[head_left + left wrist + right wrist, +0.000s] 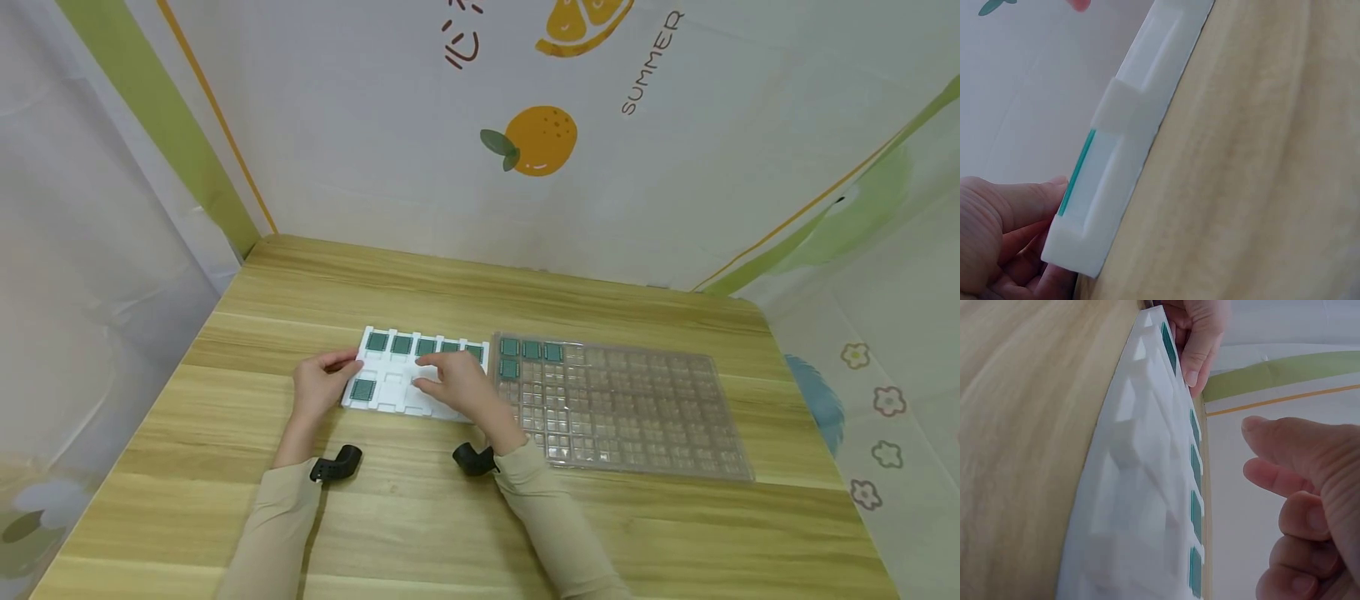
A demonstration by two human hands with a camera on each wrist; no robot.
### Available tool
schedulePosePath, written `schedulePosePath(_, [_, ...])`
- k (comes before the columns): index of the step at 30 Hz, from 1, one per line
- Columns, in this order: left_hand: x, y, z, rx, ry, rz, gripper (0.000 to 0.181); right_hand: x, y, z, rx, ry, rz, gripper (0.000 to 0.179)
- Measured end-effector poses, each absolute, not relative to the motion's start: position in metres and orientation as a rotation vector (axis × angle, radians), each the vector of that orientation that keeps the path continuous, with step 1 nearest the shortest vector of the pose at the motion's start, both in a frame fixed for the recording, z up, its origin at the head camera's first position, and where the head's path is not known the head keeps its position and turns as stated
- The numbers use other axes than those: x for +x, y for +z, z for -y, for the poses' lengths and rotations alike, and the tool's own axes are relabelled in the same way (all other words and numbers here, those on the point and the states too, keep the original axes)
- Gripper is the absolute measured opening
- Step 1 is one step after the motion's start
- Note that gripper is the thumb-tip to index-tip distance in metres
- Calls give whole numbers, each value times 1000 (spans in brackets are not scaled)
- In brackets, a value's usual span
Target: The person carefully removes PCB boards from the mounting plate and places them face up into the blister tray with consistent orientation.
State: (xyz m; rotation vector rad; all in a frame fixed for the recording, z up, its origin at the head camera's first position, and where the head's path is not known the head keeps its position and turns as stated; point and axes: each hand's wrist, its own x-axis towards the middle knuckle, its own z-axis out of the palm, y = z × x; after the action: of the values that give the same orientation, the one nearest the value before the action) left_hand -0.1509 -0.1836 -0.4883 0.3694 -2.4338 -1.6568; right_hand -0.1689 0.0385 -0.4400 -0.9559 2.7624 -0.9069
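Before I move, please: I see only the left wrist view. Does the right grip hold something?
Observer: No. In the right wrist view, the right grip holds nothing that I can see.
Operator: Thank you. And what lies to the right of the white tray?
Observer: A clear tray, with four green chips in its far left corner.
Operator: How many chips are in the white tray's far row?
Observer: The head view shows five chips there.

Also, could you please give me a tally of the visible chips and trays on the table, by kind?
Green chips: 10
White tray: 1
Clear plastic tray: 1
Total: 12 visible
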Motion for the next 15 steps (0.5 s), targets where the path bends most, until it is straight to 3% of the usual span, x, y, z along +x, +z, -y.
schedulePosePath(15, [-152,-489,184,347,-1652,2430,21,-165,-448,-18,-1013,-902,-2754,29])
